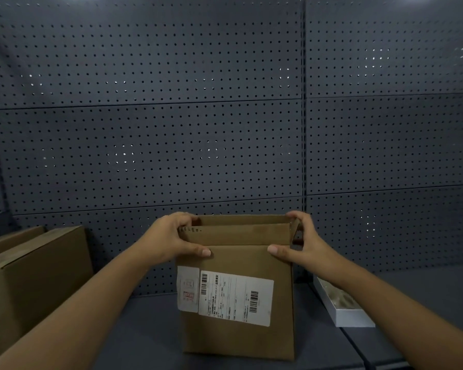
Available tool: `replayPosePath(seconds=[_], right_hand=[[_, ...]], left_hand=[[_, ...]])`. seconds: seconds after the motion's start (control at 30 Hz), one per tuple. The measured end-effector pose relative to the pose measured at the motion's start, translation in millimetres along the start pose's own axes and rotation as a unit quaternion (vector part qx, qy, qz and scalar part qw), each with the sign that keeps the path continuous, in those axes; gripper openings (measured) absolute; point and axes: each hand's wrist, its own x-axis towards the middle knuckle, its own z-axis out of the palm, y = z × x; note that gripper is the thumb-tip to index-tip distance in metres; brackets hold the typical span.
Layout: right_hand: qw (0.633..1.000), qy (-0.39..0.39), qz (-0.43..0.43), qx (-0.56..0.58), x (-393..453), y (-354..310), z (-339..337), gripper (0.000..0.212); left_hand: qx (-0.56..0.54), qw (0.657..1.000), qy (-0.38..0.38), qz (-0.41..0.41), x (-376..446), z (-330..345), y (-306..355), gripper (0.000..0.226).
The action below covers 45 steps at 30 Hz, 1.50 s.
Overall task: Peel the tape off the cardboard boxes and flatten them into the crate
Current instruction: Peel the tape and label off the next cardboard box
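We see a dark grey perforated metal pegboard wall [171, 129] behind a dark grey shelf top [150, 329]; flat white rectangular tray [342, 305] at right w/ mottled inside.

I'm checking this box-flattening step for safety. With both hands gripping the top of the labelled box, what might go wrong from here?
1. The left hand and right hand hold only the top of the upright labelled box; its base may slide.
2. Fingers curled over the rim could get pinched as it collapses.
3. It could knock the white box.

The label [235, 299] print is staying too small to read. The frame edge is cutting the left box [32, 284]. The hands' fingers are hiding behind the middle box [238, 337].
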Motion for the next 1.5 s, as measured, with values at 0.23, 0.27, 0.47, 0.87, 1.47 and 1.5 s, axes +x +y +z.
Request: replayPosePath(seconds=[0.23,0.27,0.47,0.87,1.47,1.5], right_hand=[[0.990,0.106,0.033,0.092,-1,13,-4,0.076],[0.985,0.118,0.038,0.120,0,15,-3,0.076],[0.925,0.222,0.072,0.301,10,22,-5,0.055],[0.903,0.197,0.208,0.319,-3,102,18,0.079],[0.973,0.181,-0.124,-0.069,7,-60,70,0.048],[0.974,0.182,-0.116,-0.071,4,-56,69,0.044]], left_hand=[[-0.143,0.988,0.051,-0.041,-11,4,-8,0.128],[-0.194,0.978,0.054,-0.059,-14,7,-15,0.136],[-0.201,0.972,-0.067,-0.106,-38,41,-61,0.113],[-0.474,0.870,0.087,-0.106,-28,66,-34,0.086],[-0.096,0.982,0.159,0.026,-47,110,49,0.084],[-0.099,0.984,0.149,0.024,-49,112,46,0.080]])
